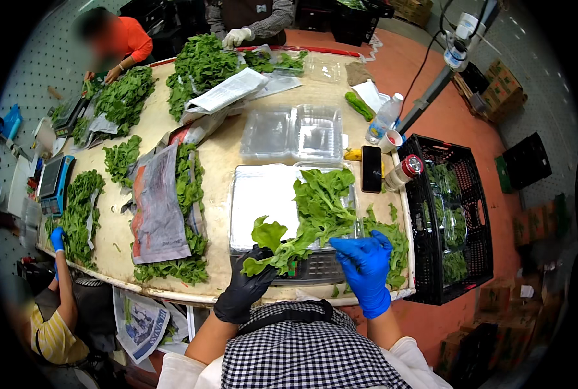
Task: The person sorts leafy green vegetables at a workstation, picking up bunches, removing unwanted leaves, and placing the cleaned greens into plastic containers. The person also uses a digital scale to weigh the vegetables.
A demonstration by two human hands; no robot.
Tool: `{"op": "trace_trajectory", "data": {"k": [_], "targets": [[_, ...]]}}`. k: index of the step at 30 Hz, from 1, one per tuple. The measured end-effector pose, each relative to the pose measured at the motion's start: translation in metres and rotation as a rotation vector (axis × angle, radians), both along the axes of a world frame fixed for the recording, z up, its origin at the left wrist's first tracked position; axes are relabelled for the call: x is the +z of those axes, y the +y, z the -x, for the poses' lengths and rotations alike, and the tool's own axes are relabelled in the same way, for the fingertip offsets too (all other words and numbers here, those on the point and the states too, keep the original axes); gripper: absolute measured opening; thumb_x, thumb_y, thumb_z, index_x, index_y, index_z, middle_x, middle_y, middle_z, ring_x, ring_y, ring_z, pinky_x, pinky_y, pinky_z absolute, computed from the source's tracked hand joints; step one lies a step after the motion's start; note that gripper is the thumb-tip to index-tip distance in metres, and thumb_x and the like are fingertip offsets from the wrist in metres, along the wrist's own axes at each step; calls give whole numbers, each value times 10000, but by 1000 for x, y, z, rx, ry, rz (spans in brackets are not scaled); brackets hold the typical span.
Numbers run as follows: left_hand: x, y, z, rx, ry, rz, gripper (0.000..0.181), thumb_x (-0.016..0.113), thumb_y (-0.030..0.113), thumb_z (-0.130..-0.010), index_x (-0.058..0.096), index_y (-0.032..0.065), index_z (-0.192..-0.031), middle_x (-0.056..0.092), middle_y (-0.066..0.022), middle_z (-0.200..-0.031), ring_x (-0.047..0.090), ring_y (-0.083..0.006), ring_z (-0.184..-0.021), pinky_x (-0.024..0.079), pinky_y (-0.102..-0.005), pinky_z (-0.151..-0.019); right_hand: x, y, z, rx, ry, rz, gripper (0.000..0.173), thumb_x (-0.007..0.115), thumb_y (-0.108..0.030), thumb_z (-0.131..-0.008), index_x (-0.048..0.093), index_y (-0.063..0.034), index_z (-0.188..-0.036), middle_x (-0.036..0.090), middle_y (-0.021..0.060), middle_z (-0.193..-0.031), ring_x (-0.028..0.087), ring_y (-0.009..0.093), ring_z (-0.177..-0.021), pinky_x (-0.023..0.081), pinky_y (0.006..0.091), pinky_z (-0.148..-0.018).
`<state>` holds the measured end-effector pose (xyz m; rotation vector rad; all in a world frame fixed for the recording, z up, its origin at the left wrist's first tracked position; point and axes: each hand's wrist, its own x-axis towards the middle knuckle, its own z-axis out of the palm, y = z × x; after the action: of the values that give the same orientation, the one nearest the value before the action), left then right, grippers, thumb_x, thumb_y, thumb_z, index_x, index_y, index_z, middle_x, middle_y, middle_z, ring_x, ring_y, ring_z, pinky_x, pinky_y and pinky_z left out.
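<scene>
My left hand [245,291], in a black glove, holds a sprig of leafy greens [281,250] by its lower end. In a blue glove, my right hand [364,272] has its fingers drawn together beside the leaves; whether anything is pinched between them is hidden. Between and beyond both hands stands a weighing scale [260,194] with a bright pan. A clear plastic container [354,194] rests on the scale's right side, with a heap of greens [323,199] in it. Loose greens [396,248] lie on the table right of my right hand.
Open clear clamshell containers [291,133] sit beyond the scale. A phone [371,168], a jar [405,172], a paper cup [390,141] and a bottle [385,116] line the right edge. Newspaper [160,209] covers greens at left. A black crate [478,243] holds packed containers. Co-workers stand around the table.
</scene>
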<state>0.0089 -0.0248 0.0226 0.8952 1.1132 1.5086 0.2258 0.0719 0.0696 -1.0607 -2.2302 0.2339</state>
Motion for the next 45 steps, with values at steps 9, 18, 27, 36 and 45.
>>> {"op": "trace_trajectory", "data": {"k": [9, 18, 27, 36, 45], "targets": [[6, 10, 3, -18, -177, 43, 296, 637, -5, -793, 539, 4, -1073, 625, -69, -950, 601, -128, -826, 497, -257, -730, 1, -20, 38, 301, 254, 364, 224, 692, -183, -748, 653, -178, -968, 641, -26, -884, 563, 146, -766, 345, 351, -875], [44, 15, 3, 81, 467, 69, 180, 699, 13, -725, 610, -10, -879, 642, -87, -828, 617, -127, -757, 495, -255, -641, -24, -36, 53, 238, 748, 1183, 215, 633, -200, -834, 593, -32, -962, 639, 77, -925, 581, 151, -773, 467, 286, -723], [41, -6, 23, 401, 136, 2, 244, 442, 205, -930, 580, 12, -873, 586, -38, -691, 488, -83, -531, 394, -229, -501, -24, -36, 44, 243, 988, 1518, 187, 552, -217, -890, 585, -37, -929, 645, 89, -914, 570, 120, -736, 471, 260, -713], [27, -5, 27, 417, 72, 13, 257, 424, 214, -933, 573, 10, -885, 648, -90, -812, 481, -88, -518, 400, -234, -481, -25, -34, 42, 222, 1130, 1614, 252, 515, -244, -913, 581, -5, -957, 618, 52, -835, 525, 103, -703, 440, 228, -668], [21, -3, 31, 433, 98, 16, 251, 489, 242, -911, 604, 26, -852, 663, -118, -836, 444, -79, -460, 340, -229, -441, -4, -19, 31, 44, 1050, 1356, 187, 559, -205, -889, 577, -34, -965, 613, 45, -805, 541, 125, -659, 430, 209, -673]]}}
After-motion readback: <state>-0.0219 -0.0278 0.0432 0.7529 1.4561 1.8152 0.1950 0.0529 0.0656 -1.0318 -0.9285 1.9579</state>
